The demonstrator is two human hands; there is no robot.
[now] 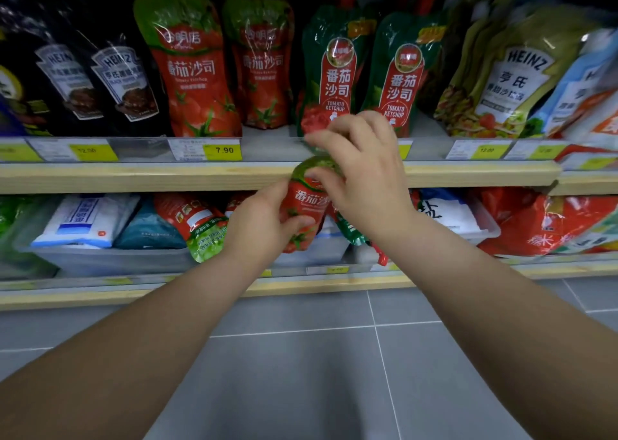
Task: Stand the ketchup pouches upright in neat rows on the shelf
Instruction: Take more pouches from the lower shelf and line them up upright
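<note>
A shop aisle, plainly a supermarket. Wooden-edged shelves (133,179) stacked two levels high, packed with sauce pouches (197,72) in rows facing outward. Yellow price tags (223,150) clipped along the shelf rail, one reading 7.90. Bagged goods heaped in clear bins (110,259) below. Grey tiled floor (301,356) nearest.

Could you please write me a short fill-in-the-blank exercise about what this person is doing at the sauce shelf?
1. The ketchup pouch is held by ____ hands, the left hand low on it and the right hand at its top.
2. The yellow price tag under the red pouches reads ____.
3. The black pouches on the upper shelf carry the brand name ____.

Missing words: both; 7.90; Heinz
</note>
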